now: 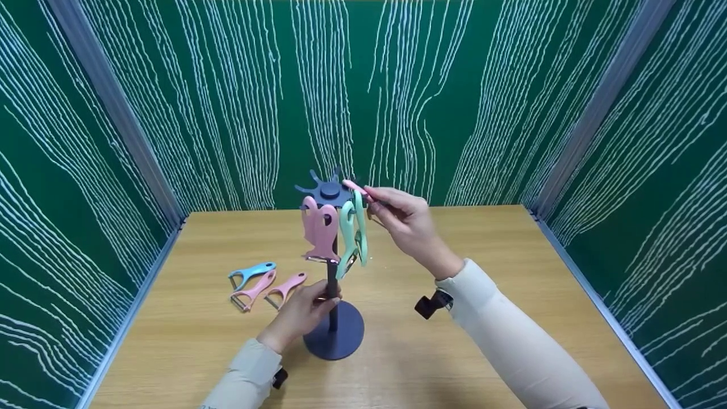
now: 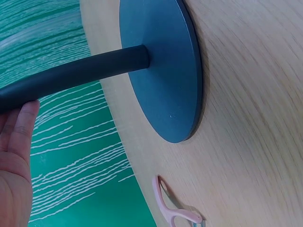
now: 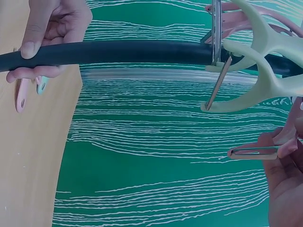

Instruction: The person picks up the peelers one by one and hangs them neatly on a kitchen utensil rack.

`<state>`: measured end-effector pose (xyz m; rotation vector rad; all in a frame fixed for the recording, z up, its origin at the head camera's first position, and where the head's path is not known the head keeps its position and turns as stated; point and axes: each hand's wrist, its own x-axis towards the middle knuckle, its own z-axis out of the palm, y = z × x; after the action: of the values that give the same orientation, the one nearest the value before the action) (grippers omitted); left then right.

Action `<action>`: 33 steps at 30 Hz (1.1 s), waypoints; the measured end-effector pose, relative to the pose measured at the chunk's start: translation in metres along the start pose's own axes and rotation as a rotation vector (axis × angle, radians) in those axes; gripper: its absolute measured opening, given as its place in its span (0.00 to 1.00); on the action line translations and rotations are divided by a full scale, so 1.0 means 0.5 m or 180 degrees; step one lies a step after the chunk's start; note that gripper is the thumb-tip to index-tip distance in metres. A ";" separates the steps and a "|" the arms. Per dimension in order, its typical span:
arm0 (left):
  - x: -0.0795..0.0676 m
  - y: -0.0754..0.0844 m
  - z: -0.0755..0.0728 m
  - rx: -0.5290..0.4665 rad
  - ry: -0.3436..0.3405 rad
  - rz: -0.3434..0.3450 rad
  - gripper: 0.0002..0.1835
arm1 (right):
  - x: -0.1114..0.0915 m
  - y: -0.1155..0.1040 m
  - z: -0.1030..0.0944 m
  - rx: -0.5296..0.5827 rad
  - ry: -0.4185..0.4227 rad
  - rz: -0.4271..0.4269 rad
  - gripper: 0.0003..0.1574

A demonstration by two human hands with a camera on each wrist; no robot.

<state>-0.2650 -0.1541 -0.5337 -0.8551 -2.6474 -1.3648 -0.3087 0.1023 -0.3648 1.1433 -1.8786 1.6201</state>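
Note:
A dark rotating-style utensil stand (image 1: 329, 193) with hooks round its top stands on the table. My left hand (image 1: 304, 312) grips its pole (image 2: 99, 67) low down, thumb on one side and fingers on the other. Two pink peelers (image 1: 325, 230) and two green peelers (image 1: 362, 233) hang from the hooks by their handle holes. At the top right of the stand, my right hand (image 1: 406, 218) pinches another pink peeler (image 1: 353, 186), its handle end beside the hooks. The right wrist view shows that peeler's blade (image 3: 255, 152) close to the hanging green ones.
Left of the round base (image 1: 343, 343), a blue peeler (image 1: 253, 272) and two more pink peelers (image 1: 291, 286) lie on the wooden table (image 1: 454, 352). Green walls with white wavy lines (image 1: 397, 85) enclose the table at the back and sides.

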 end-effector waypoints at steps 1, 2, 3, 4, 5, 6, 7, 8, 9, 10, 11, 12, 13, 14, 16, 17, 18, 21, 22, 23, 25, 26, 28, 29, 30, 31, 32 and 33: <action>0.000 0.000 0.000 -0.0001 0.0000 0.0001 0.08 | -0.001 -0.001 0.001 0.0015 0.0003 0.0029 0.18; 0.000 -0.001 0.000 0.0002 0.0002 0.0003 0.08 | -0.001 -0.002 0.001 0.0019 -0.0003 0.0063 0.18; -0.001 -0.001 0.000 0.0002 0.0003 0.0003 0.07 | -0.001 -0.002 0.002 0.0025 -0.0007 0.0098 0.19; -0.001 -0.001 0.000 0.0005 0.0005 0.0001 0.07 | 0.000 -0.002 0.002 0.0023 -0.0008 0.0132 0.19; -0.001 -0.002 0.001 0.0010 0.0006 0.0001 0.07 | 0.000 -0.003 0.003 0.0022 -0.0016 0.0166 0.19; -0.001 -0.002 0.001 0.0010 0.0004 -0.0002 0.08 | 0.001 -0.003 0.003 0.0020 -0.0021 0.0199 0.19; -0.002 -0.002 0.001 0.0010 0.0002 -0.0008 0.08 | 0.001 -0.004 0.004 0.0014 -0.0029 0.0225 0.19; -0.002 -0.002 0.001 0.0005 -0.0002 -0.0018 0.08 | 0.002 -0.003 0.005 -0.0006 -0.0024 0.0252 0.20; -0.002 -0.002 0.001 0.0013 -0.0001 -0.0019 0.08 | 0.002 -0.003 0.005 -0.0017 -0.0018 0.0277 0.19; -0.002 -0.002 0.001 0.0008 0.0004 -0.0021 0.08 | 0.003 -0.003 0.006 -0.0017 -0.0014 0.0295 0.19; -0.002 -0.003 0.002 0.0011 0.0010 -0.0010 0.08 | 0.003 -0.002 0.007 -0.0014 -0.0010 0.0311 0.19; -0.002 -0.003 0.002 0.0005 0.0017 -0.0013 0.07 | 0.003 -0.002 0.007 -0.0008 -0.0006 0.0326 0.19; -0.002 -0.003 0.002 0.0003 0.0024 -0.0013 0.07 | 0.002 -0.002 0.008 -0.0001 -0.0003 0.0340 0.19; -0.002 -0.002 0.002 -0.0001 0.0029 -0.0007 0.07 | 0.001 -0.001 0.009 0.0012 0.0003 0.0356 0.19; -0.002 -0.002 0.003 -0.0010 0.0034 0.0013 0.06 | -0.001 -0.002 0.010 0.0068 -0.0003 0.0393 0.19; -0.002 -0.002 0.003 -0.0005 0.0033 0.0019 0.06 | -0.002 -0.001 0.010 0.0090 0.0001 0.0409 0.19; -0.002 -0.001 0.003 -0.0004 0.0030 0.0014 0.07 | -0.003 0.000 0.011 0.0116 0.0003 0.0420 0.19; -0.002 -0.002 0.003 0.0013 0.0016 0.0033 0.07 | -0.008 0.001 0.011 0.0175 0.0006 0.0451 0.19; -0.002 -0.003 0.003 0.0012 0.0008 0.0018 0.07 | -0.010 0.002 0.011 0.0186 0.0006 0.0455 0.19; -0.002 -0.003 0.003 0.0008 0.0001 0.0021 0.07 | -0.013 0.003 0.011 0.0199 0.0009 0.0462 0.19; -0.001 -0.003 0.002 0.0000 -0.0015 -0.0005 0.07 | -0.020 0.004 0.010 0.0200 0.0019 0.0465 0.19; -0.001 -0.002 0.002 -0.0008 -0.0022 -0.0031 0.07 | -0.024 0.006 0.009 0.0193 0.0032 0.0468 0.19; -0.001 -0.001 0.002 -0.0030 -0.0024 -0.0072 0.07 | -0.033 0.009 0.006 0.0159 0.0051 0.0460 0.19; -0.001 -0.001 0.002 -0.0045 -0.0019 -0.0090 0.07 | -0.037 0.012 0.004 0.0159 0.0070 0.0456 0.20; -0.001 -0.001 0.002 -0.0060 -0.0014 -0.0110 0.07 | -0.043 0.015 0.003 0.0138 0.0088 0.0444 0.20; -0.001 -0.001 0.002 -0.0073 -0.0004 -0.0115 0.07 | -0.048 0.018 0.001 0.0128 0.0108 0.0432 0.20; -0.002 -0.001 0.003 -0.0085 0.0006 -0.0121 0.07 | -0.053 0.022 0.000 0.0119 0.0124 0.0418 0.20; -0.003 -0.001 0.003 -0.0095 0.0019 -0.0124 0.07 | -0.059 0.025 -0.002 0.0114 0.0137 0.0394 0.20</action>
<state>-0.2638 -0.1536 -0.5355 -0.8052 -2.6596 -1.4169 -0.3019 0.1123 -0.3944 1.0157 -1.9342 1.7371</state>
